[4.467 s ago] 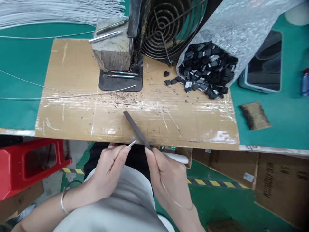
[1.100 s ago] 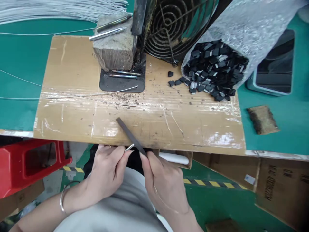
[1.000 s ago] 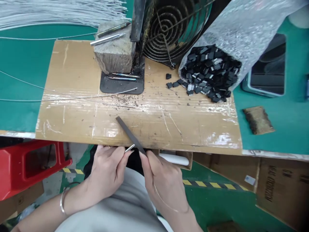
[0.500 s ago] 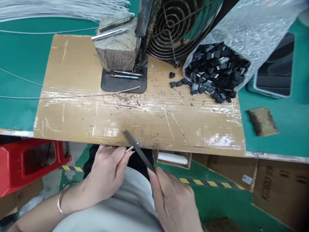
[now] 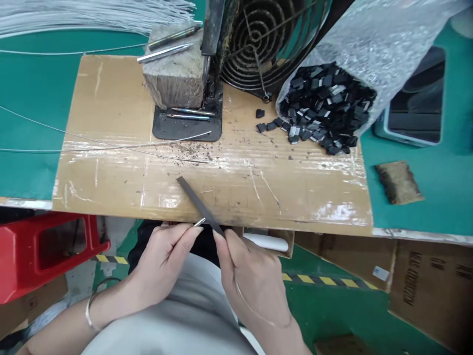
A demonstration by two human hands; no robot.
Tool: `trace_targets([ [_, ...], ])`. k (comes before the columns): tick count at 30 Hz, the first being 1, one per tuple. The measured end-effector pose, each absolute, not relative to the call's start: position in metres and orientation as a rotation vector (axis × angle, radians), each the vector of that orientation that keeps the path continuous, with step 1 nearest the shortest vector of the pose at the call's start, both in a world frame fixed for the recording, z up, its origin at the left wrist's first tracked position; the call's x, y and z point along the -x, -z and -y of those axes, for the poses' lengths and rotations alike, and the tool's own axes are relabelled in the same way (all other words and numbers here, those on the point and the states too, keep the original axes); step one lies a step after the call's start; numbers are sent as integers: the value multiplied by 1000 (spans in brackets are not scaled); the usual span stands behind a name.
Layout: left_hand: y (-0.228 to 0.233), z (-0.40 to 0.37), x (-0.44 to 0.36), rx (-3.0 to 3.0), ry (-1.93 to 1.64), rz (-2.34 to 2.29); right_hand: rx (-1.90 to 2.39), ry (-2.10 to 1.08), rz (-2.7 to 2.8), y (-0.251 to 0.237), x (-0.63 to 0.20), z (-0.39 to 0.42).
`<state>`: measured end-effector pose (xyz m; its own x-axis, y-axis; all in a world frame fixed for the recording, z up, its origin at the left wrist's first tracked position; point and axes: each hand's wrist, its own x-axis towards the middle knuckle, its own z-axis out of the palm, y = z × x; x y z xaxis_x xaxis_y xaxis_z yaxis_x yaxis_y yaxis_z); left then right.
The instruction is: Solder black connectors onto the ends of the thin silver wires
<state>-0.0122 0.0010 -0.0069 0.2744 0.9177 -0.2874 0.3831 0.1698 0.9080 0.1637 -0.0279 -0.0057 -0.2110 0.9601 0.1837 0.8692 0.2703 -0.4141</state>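
Note:
At the table's front edge, my left hand (image 5: pixel 168 261) is closed, thumb and fingers pinching a slim silvery metal rod (image 5: pixel 200 222), much like the rods on the block. Most of that rod is hidden in the fingers; only its end sticks out to the right. My right hand (image 5: pixel 254 283) grips a flat dark file (image 5: pixel 195 199) by its near end. The file slants up and left over the cardboard sheet (image 5: pixel 111 182), crossing at the rod's bare end and seemingly touching it.
A grimy block (image 5: pixel 173 81) with metal rods on top stands on a black base (image 5: pixel 158 125), beside a fan (image 5: pixel 254 44). Black connectors (image 5: pixel 325 108) spill from a bubble-wrap bag (image 5: pixel 388 44). White wires (image 5: pixel 92 17), a brown sponge (image 5: pixel 399 182) and a red stool (image 5: pixel 44 251) are around.
My right hand has slid the file up and to the left across the rod, so more of it reaches over the cardboard. The left hand has barely shifted.

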Motion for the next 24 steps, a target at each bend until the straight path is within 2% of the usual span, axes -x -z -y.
trace_targets([
  [13,5,-6,11,-1342,-563,-1278,1638,-315,2156,9,-167,28],
  [20,16,2,11,-2249,-618,-1496,1673,-311,2159,5,-169,30],
  [24,18,3,10,-2475,-579,-1519,1660,-338,2167,3,-166,29],
])
